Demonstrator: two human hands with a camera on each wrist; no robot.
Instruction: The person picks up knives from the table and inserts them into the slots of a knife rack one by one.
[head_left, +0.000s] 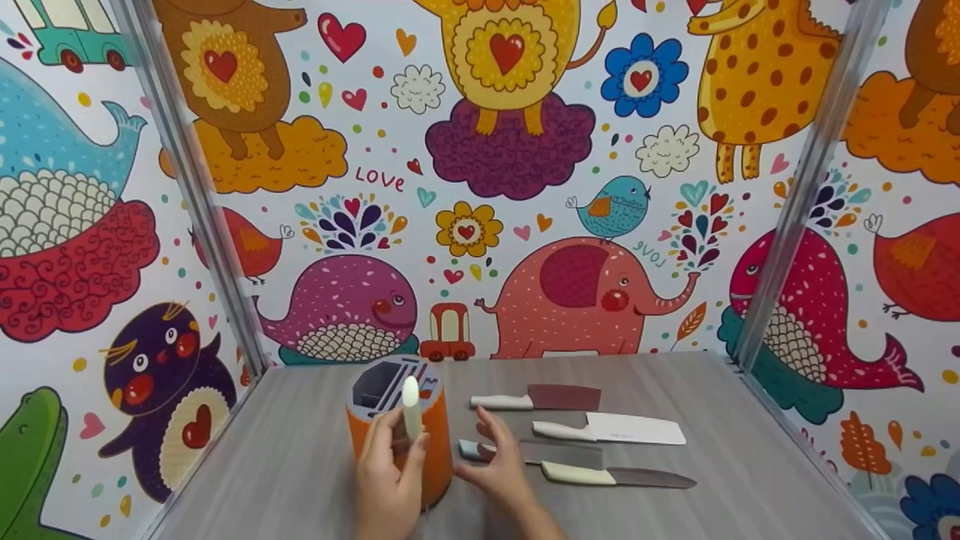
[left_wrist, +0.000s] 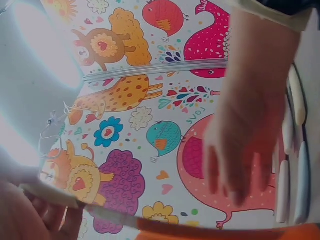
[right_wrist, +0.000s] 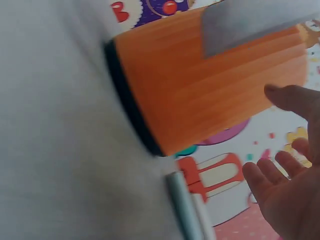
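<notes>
My left hand (head_left: 391, 476) grips a knife by its cream handle (head_left: 411, 405), whose end points up in front of the orange knife block (head_left: 436, 450). In the right wrist view the grey blade (right_wrist: 250, 25) of that knife crosses the side of the block. The right hand (head_left: 499, 469) is apart from it, right of the block, fingers spread and holding nothing. Beneath and behind that hand lies a grey-bladed cleaver (head_left: 574, 454), its handle partly covered. The slotted top (head_left: 375, 386) of the block shows beyond the left hand.
Right of the block lie a cleaver with a reddish-looking blade (head_left: 566, 397), a white-bladed cleaver (head_left: 637, 429) and a cream-handled pointed knife (head_left: 577, 474). Patterned wall panels (head_left: 360, 120) with metal corner posts (head_left: 795, 187) enclose the grey table (head_left: 270, 457).
</notes>
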